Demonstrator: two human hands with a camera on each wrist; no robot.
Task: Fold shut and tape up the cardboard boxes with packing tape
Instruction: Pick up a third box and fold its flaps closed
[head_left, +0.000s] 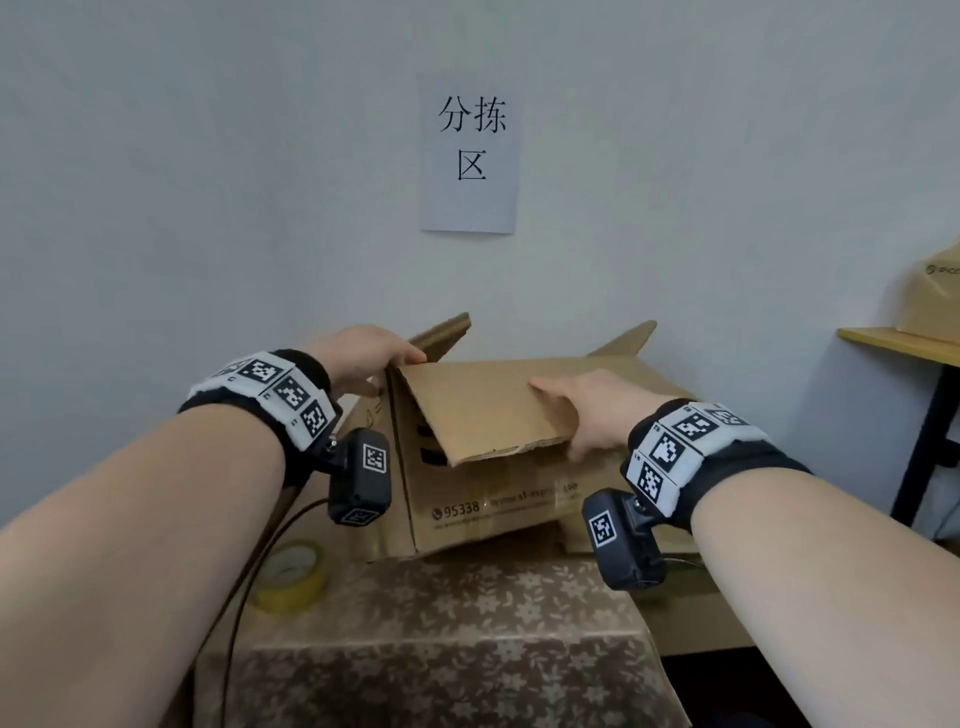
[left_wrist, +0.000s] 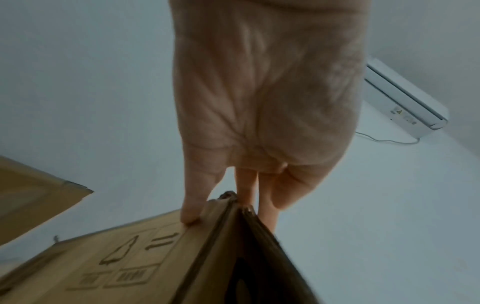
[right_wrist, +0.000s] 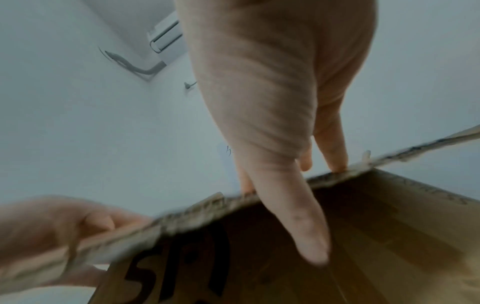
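box: cardboard box (head_left: 498, 499) sits on the patterned tablecloth (head_left: 467, 623), by the wall, flaps not yet shut
left hand (head_left: 363, 358): thumb and fingers pinch the left corner edge, likely steadying it
right hand (head_left: 587, 410): fingers above, thumb under near flap (head_left: 483, 410), folding it shut
tape: yellowish packing tape roll (head_left: 291, 574) at near left, unused, within reach

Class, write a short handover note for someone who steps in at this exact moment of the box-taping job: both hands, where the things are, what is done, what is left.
Left hand: grips the left edge of the cardboard box, thumb on the outer side, fingers behind.
Right hand: pinches the near flap, thumb under it, fingers on top.
The box stands on the patterned table by the wall. The tape roll lies on the table at front left, untouched.
Done: near flap partly folded down.
Left: two far flaps still stick up; fold all shut, then tape the seam.
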